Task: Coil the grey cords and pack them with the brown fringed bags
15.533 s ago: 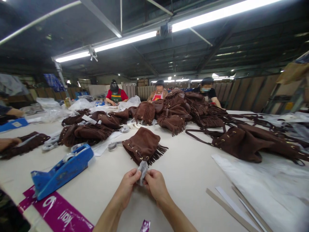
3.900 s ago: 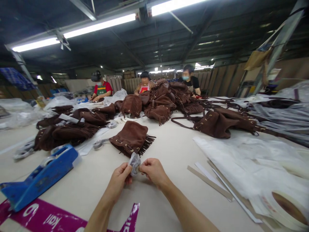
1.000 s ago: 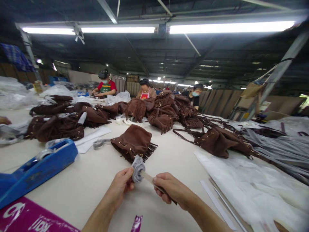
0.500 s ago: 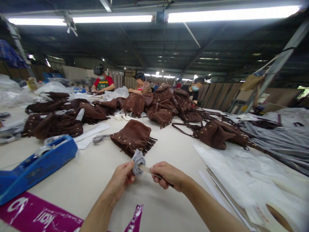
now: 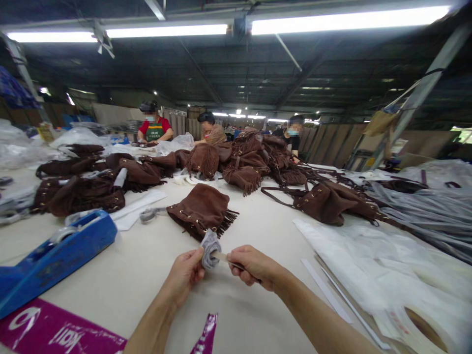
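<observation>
While the left hand (image 5: 187, 274) pinches a grey coil (image 5: 210, 250) near a fringed brown bag (image 5: 201, 207), the right hand (image 5: 251, 264) grips a flat strip (image 5: 221, 256) entering the coil; purple sheeting (image 5: 47, 327) reads "kari".

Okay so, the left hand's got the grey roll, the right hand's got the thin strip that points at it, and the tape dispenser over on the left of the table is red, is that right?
Not quite: the tape dispenser is blue, as the head view shows. The left hand does hold the grey roll, and the right hand the thin strip.
</observation>
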{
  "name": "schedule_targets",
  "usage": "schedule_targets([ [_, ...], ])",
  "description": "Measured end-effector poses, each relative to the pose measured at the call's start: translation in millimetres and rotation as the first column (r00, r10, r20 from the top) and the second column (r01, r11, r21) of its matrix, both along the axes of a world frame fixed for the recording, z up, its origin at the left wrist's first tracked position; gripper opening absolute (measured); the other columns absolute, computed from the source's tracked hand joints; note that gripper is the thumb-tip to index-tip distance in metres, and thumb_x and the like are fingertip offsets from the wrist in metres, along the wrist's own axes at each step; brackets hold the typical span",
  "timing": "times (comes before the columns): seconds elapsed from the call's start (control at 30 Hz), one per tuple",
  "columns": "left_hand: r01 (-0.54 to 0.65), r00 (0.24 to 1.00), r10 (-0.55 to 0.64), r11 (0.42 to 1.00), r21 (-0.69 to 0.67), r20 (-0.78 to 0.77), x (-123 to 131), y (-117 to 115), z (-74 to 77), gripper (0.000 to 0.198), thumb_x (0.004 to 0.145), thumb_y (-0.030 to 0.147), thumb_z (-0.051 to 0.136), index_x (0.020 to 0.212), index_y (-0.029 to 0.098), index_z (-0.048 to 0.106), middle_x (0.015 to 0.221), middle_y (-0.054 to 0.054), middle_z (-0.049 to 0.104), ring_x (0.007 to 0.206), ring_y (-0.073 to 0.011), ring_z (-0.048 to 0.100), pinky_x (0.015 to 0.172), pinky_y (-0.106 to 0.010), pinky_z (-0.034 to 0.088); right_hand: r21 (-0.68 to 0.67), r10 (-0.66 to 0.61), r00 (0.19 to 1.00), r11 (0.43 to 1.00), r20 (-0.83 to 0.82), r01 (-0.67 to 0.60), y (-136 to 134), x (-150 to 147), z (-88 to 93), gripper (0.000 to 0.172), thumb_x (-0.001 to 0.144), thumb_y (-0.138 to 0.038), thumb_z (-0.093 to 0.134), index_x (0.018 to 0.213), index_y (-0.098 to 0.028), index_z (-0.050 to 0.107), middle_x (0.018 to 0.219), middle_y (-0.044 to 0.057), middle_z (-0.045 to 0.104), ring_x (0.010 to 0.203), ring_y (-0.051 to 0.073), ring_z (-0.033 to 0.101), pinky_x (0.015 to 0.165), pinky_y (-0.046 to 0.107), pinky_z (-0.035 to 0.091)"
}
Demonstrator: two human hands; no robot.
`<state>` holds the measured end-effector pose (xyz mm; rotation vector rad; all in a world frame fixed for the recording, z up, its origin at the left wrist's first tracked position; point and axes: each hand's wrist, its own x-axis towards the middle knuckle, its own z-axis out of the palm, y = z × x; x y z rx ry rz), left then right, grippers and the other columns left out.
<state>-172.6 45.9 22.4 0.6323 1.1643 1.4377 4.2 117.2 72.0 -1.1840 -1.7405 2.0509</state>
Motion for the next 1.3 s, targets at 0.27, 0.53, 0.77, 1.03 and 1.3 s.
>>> schedule_targets([
  [0.27,-0.029,1.0,0.03,0.999,-0.013,0.011,0.0,0.8,0.3,0.055,0.048,0.055,0.085,0.068,0.011,0.058,0.055,0.004,0.05,0.042,-0.0039,0.039,0.038,-0.016,0.028,-0.02,-0.019,0.999,1.0,-0.036,0.018,-3.9,-2.0,-0.6,0.019,0.076,-0.02,0.046,0.058,-0.016,0.049,0.048,-0.006,0.048,0.028,0.001,0.026,0.029,0.017,0.013],
  [0.53,-0.049,0.999,0.049,0.999,-0.02,-0.009,-1.5,0.6,-3.3,0.056,0.048,0.057,0.084,0.068,0.011,0.057,0.054,0.004,0.051,0.041,-0.0041,0.038,0.038,-0.017,0.026,-0.01,-0.058,0.998,0.998,-0.006,0.058,-9.0,-8.4,-7.8,0.019,0.074,-0.018,0.046,0.056,-0.016,0.049,0.046,-0.006,0.047,0.027,0.002,0.027,0.03,0.017,0.012],
  [0.77,-0.052,0.998,0.052,0.998,-0.02,-0.027,-1.5,1.3,-4.2,0.058,0.049,0.06,0.082,0.068,0.012,0.056,0.053,0.005,0.049,0.042,-0.0038,0.036,0.039,-0.017,0.024,-0.032,-0.044,0.999,0.999,-0.024,0.044,-7.8,-5.6,-10.3,0.017,0.074,-0.02,0.046,0.058,-0.016,0.051,0.047,-0.006,0.049,0.028,0.001,0.025,0.03,0.018,0.01],
  [1.03,-0.072,0.993,0.068,0.997,-0.039,-0.097,-1.5,1.6,-4.8,0.061,0.048,0.068,0.077,0.065,0.013,0.055,0.048,0.006,0.047,0.04,-0.0047,0.036,0.041,-0.019,0.019,0.008,-0.125,0.988,0.992,-0.086,0.126,-12.4,-14.2,-18.7,0.012,0.074,-0.023,0.046,0.067,-0.016,0.053,0.046,-0.009,0.045,0.028,0.001,0.023,0.032,0.019,0.01],
  [1.3,-0.092,0.977,0.079,0.994,-0.056,-0.198,-0.5,2.3,-10.9,0.061,0.051,0.073,0.07,0.063,0.016,0.052,0.042,0.005,0.048,0.038,-0.0058,0.034,0.043,-0.021,0.017,0.033,-0.096,0.994,0.995,-0.051,0.097,-12.8,-12.0,-22.7,0.011,0.074,-0.027,0.049,0.068,-0.018,0.051,0.041,-0.01,0.043,0.027,0.002,0.022,0.032,0.021,0.007],
])
